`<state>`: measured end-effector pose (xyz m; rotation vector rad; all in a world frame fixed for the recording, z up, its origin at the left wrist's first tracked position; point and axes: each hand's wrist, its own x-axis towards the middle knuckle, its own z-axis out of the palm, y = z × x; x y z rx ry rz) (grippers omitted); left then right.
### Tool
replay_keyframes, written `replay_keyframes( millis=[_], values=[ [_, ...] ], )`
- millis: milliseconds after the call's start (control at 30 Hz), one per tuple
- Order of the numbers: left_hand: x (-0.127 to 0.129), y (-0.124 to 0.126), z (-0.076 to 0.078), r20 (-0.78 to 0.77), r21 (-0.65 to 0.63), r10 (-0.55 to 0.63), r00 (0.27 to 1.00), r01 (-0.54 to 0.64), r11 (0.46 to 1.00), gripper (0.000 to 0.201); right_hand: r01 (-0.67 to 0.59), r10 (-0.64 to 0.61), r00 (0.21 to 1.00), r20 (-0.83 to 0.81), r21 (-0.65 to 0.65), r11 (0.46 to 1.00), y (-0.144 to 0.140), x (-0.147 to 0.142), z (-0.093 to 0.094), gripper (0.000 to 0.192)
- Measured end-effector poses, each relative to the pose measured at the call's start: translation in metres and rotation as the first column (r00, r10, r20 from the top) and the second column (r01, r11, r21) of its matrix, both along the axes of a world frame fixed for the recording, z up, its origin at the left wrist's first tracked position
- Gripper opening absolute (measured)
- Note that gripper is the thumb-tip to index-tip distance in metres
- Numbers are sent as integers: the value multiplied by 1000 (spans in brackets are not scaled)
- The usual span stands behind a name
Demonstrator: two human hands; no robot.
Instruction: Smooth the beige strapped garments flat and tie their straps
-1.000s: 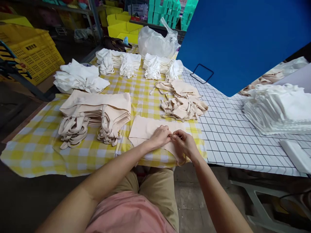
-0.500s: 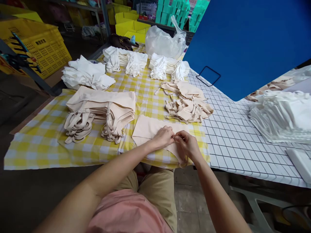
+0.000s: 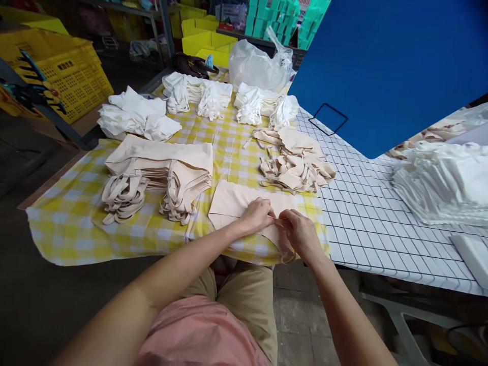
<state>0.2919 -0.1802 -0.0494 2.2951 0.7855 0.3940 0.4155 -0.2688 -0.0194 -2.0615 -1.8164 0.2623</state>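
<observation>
Both hands, left hand (image 3: 256, 216) and right hand (image 3: 301, 232), are working at the near edge of the worktop (image 3: 362, 223) on a flat beige piece (image 3: 232, 203). A beige stack (image 3: 160, 173) is blocking the way just to the left. A loose beige heap (image 3: 295, 162) is lying close behind. Bare yellow check cloth (image 3: 229, 147) is running between these two, leaving a lane toward the white piles (image 3: 213, 96). To the right, open grid surface is stretching to a white stack (image 3: 442, 183).
</observation>
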Motion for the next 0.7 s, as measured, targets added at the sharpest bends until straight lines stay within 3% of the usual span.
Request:
replay_keyframes(
  millis=[100,233,367,500,567,633,700],
  values=[
    [-11,-1,5,-30,85,-74,997,76,993,16,97,-107,979,-173,-63,993,-18,-5,5,20],
    [-46,-2,12,-38,154,-213,976,216,964,30,66,-111,940,-323,-147,987,-58,-4,8,37],
    [-100,1,9,-122,212,-83,989,107,971,36,120,-154,964,-216,-163,979,-101,8,2,39],
    [-145,1,3,-215,250,34,976,22,968,35,284,-288,949,-131,-46,958,-124,-1,-9,32],
    [-155,-2,4,-228,280,51,972,15,960,35,212,-242,931,-274,-134,968,-123,-24,-18,31],
    [-157,-10,6,-223,314,51,973,22,949,35,-6,-149,850,-505,-292,956,-112,-58,-31,33],
    [-153,-21,6,-207,343,35,978,39,939,36,-106,-114,766,-632,-300,948,-94,-96,-47,38]
  ],
)
